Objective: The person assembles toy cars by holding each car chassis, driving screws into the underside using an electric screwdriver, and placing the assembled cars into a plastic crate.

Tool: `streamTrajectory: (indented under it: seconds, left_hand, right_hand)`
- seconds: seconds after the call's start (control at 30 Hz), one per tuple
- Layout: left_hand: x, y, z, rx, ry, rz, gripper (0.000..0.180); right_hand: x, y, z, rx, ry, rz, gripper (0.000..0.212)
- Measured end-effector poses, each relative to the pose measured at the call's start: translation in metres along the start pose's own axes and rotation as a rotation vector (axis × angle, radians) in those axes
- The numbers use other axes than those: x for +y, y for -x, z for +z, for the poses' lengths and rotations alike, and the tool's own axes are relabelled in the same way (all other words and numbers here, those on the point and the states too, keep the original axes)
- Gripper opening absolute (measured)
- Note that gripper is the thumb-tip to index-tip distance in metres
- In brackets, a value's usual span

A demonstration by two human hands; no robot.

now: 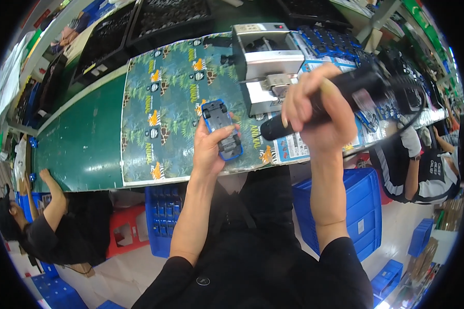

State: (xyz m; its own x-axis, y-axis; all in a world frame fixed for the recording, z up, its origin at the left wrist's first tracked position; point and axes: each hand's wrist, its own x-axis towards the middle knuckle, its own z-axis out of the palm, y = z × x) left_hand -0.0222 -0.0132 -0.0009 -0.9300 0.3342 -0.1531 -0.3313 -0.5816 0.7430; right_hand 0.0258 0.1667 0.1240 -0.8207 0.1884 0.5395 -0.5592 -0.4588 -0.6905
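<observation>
My left hand (207, 150) grips a blue toy car (225, 126) over the table, its black underside with the wheels facing up. The thumb lies across the chassis. In my right hand (331, 116) is a black electric screwdriver (360, 87), raised and slanting so that its narrower end (274, 128) points left toward the car without touching it. A cable runs from its thick end. Just beyond my right hand stands a silver metal box-shaped device (267, 62) with an open top and dark parts inside.
The green table (82, 129) carries an animal-print mat (139, 149). Black trays (170, 18) of small parts line the back, and several blue car pieces (327, 41) lie far right. Blue bins (363, 206) stand below. A person (69, 226) sits left; another (430, 172) is right.
</observation>
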Motion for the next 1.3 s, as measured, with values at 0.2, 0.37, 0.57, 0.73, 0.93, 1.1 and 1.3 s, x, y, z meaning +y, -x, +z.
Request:
streamTrajectory:
  seconds: [0.2,0.37,0.57,0.73,0.93,1.1,1.3]
  left_hand:
    - [0.001,-0.003,-0.006,0.013,0.046,-0.028,0.048]
    - [0.002,-0.002,0.001,0.02,0.061,-0.022,0.047]
    - [0.005,-0.001,0.0,0.029,0.015,-0.04,0.05]
    - [0.003,-0.005,-0.004,0.01,0.044,-0.051,0.052]
    - [0.002,-0.006,-0.003,0.016,0.044,-0.054,0.052]
    - [0.003,-0.007,-0.002,0.053,0.022,-0.088,0.049]
    - [0.001,-0.009,0.0,0.029,0.064,-0.104,0.044]
  right_hand:
    - [0.019,0.02,0.021,-0.131,0.041,0.052,0.029]
    - [0.029,0.025,0.021,-0.112,0.072,0.082,0.03]
    - [0.026,0.023,0.02,-0.198,0.275,0.081,0.025]
    - [0.024,0.022,0.021,-0.119,0.17,0.066,0.035]
    - [0.028,0.022,0.021,-0.098,0.097,0.086,0.036]
    - [0.031,0.02,0.017,-0.135,0.084,0.178,0.038]
    - [0.047,0.02,0.01,-0.303,0.119,0.077,0.048]
